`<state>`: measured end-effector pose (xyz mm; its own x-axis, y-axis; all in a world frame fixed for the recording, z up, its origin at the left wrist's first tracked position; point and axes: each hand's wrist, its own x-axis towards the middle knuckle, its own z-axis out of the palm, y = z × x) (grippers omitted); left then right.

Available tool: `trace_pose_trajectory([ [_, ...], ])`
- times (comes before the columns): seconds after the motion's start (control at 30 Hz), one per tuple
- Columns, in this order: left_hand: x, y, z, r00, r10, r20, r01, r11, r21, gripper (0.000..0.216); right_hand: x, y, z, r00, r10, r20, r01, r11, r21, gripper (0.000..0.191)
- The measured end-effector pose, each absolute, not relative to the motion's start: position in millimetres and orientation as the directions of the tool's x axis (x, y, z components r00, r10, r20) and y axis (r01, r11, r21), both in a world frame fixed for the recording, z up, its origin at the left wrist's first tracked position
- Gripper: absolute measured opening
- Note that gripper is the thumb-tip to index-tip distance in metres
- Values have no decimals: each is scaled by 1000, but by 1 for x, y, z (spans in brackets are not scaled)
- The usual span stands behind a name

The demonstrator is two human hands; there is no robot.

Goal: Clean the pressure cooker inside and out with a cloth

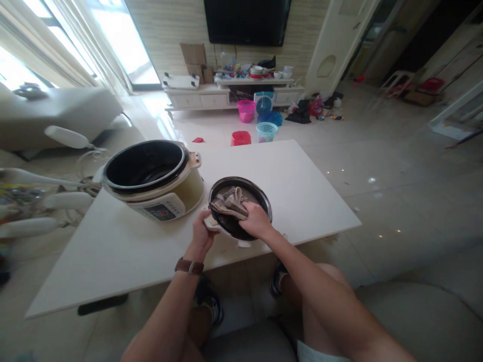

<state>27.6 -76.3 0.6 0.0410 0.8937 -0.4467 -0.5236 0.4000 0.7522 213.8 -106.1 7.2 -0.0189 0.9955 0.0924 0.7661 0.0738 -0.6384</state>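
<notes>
My left hand [202,232] grips the edge of a round pressure cooker lid [268,203], whose dark inner side faces up toward me. Pressed against that inner side is a crumpled grey-brown cloth [228,201], held in my right hand [255,219]. The lid is tilted near the front edge of the white table. To its left stands the electric pressure cooker [166,201], uncovered, with its dark inner pot [147,166] showing and a control panel on its front.
The white table [294,186] spans the middle. White-bladed fan parts [68,201] stand at its left side. On the floor beyond are a red stool [240,138], a light blue basket [266,131] and a pink basket [246,110]. A cluttered TV cabinet [215,100] lines the wall.
</notes>
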Motion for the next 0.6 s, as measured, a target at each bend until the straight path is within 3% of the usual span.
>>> trace_pose_trajectory([
  [0.1, 32, -77, -2, 56, 887, -459, -507, 421, 752, 27, 215, -105, -3, -123, 992, 35, 795, 119, -594, 66],
  [0.17, 35, -77, -4, 79, 883, -462, -494, 437, 751, 27, 221, -102, -8, -110, 993, -38, 821, 69, -567, 78],
  [0.33, 46, -74, -11, 131, 894, -429, -488, 434, 757, 29, 235, -97, -11, 15, 983, -184, 867, -104, -487, 73],
  [0.6, 57, -66, -25, 178, 905, -387, -488, 423, 764, 27, 249, -101, -1, 24, 971, -239, 899, -125, -419, 69],
])
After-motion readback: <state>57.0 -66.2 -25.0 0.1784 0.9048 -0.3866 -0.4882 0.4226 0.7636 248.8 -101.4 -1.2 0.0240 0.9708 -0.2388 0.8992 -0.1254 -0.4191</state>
